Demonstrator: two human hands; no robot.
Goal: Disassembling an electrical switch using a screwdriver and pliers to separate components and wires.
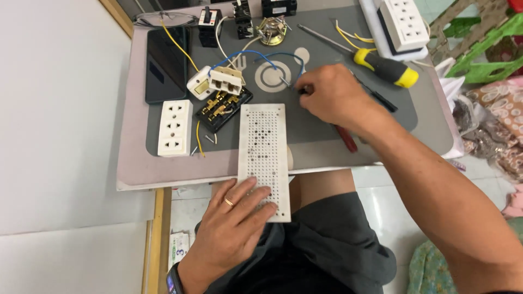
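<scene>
Plastic, metal and rubber on a matt mat.

The perforated board (263,158) under the left hand (231,228) looks matt white plastic. At 12 o'clock from it, the grey mat (321,117) is dull and smooth. The socket strip (175,128) at 9 o'clock is glossy white plastic; the phone (166,62) shines like glass. The screwdriver (376,61) has a metal shaft and a rubbery handle.
</scene>
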